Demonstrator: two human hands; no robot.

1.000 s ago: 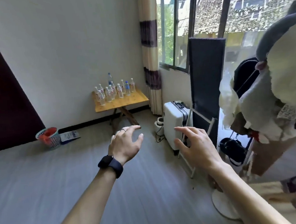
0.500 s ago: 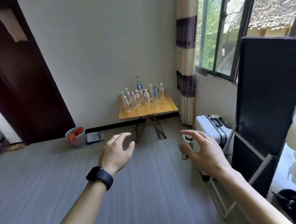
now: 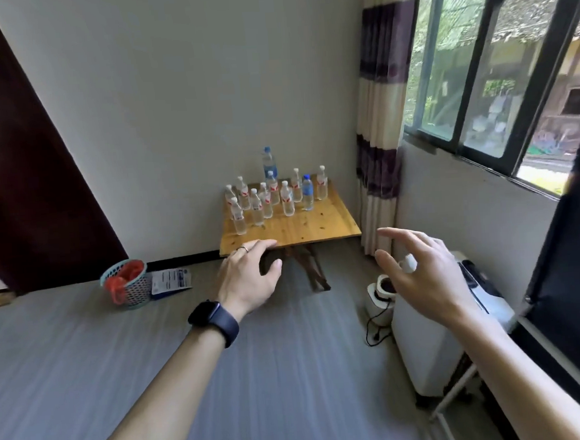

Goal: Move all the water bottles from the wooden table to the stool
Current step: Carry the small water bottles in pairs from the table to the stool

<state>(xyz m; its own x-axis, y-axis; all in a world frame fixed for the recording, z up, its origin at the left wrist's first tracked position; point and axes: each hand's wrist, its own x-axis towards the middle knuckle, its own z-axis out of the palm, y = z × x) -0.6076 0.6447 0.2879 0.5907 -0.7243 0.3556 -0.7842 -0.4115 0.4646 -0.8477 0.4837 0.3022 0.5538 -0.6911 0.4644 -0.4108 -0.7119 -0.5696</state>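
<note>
Several clear water bottles (image 3: 273,197) with white or blue caps stand upright on a small wooden table (image 3: 302,225) against the far wall. One taller blue-capped bottle (image 3: 268,161) stands at the back. My left hand (image 3: 249,276), with a ring and a dark watch on the wrist, is held out in front of the table, fingers apart and holding nothing. My right hand (image 3: 419,276) is also stretched forward, fingers spread and holding nothing. Both hands are still well short of the table. No stool is in view.
A white suitcase (image 3: 438,343) and a dark panel (image 3: 573,268) on a white frame stand along the right wall under the window. A small white appliance (image 3: 378,296) with a cord sits beside the suitcase. A basket (image 3: 126,282) and a leaflet (image 3: 171,279) lie left of the table.
The view has swung left and come closer to the table, which now looks larger. Both hands stay stretched forward and open.
</note>
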